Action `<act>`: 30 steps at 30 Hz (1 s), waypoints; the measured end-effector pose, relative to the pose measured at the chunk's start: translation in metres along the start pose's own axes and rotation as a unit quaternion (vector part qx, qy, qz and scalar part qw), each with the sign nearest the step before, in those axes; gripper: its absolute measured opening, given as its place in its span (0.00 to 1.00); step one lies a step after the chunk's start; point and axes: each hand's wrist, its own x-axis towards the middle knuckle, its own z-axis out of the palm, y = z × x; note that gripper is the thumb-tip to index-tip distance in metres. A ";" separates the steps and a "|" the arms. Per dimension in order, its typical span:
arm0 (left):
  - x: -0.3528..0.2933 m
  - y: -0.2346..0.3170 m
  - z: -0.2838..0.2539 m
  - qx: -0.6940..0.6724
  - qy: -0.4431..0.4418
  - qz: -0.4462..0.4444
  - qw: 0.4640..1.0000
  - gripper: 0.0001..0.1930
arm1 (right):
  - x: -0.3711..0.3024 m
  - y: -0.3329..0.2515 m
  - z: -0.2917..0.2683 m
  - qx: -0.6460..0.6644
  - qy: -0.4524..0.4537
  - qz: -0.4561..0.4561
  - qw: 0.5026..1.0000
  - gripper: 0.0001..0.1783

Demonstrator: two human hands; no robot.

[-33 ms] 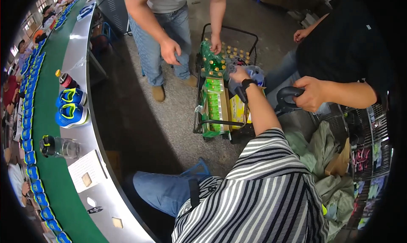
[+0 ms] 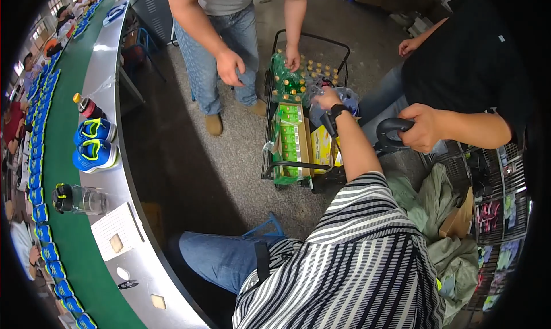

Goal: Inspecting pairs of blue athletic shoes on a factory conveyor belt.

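My right arm, in a black-and-white striped sleeve with a dark band at the wrist, stretches out over a black-framed cart (image 2: 298, 163). My right hand (image 2: 327, 99) is at a clear plastic bag (image 2: 346, 97) on the cart, fingers closed on its film; the fingertips are partly lost in the plastic. Beside it stand several gold-capped bottles (image 2: 294, 91), some under green wrap. Nearer are green cartons (image 2: 288, 136) in an open box and a yellow box (image 2: 322, 145). My left hand is out of view.
A person in jeans has a hand (image 2: 293, 59) over the bottles. Another person's hand (image 2: 422, 128) grips a black loop handle (image 2: 390, 135). On the left, blue shoes (image 2: 94, 155), a clear bottle (image 2: 89, 200) and a cola-coloured bottle (image 2: 89, 107) stand along a green conveyor (image 2: 60, 185).
My right hand has shifted very slightly at the plastic bag. The whole view has moved a little; otherwise things look the same.
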 end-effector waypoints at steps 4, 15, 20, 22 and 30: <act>0.011 0.003 0.000 0.009 -0.018 -0.004 1.000 0.33 | 0.026 0.021 -0.028 0.011 -0.005 0.030 0.999 0.42; 0.032 0.010 0.000 0.018 -0.042 -0.015 0.999 0.32 | 0.103 -0.001 -0.053 0.045 -0.090 0.026 0.995 0.44; 0.034 0.006 -0.002 0.009 -0.031 -0.031 0.999 0.31 | 0.077 0.005 -0.017 -0.122 -0.104 0.022 0.987 0.47; 0.033 0.004 -0.002 0.007 -0.031 -0.033 0.999 0.31 | 0.057 0.017 -0.003 -0.190 -0.120 0.044 0.973 0.49; 0.021 0.002 -0.011 0.000 -0.013 -0.052 0.999 0.31 | -0.086 -0.071 0.031 -0.041 -0.343 -0.273 0.898 0.11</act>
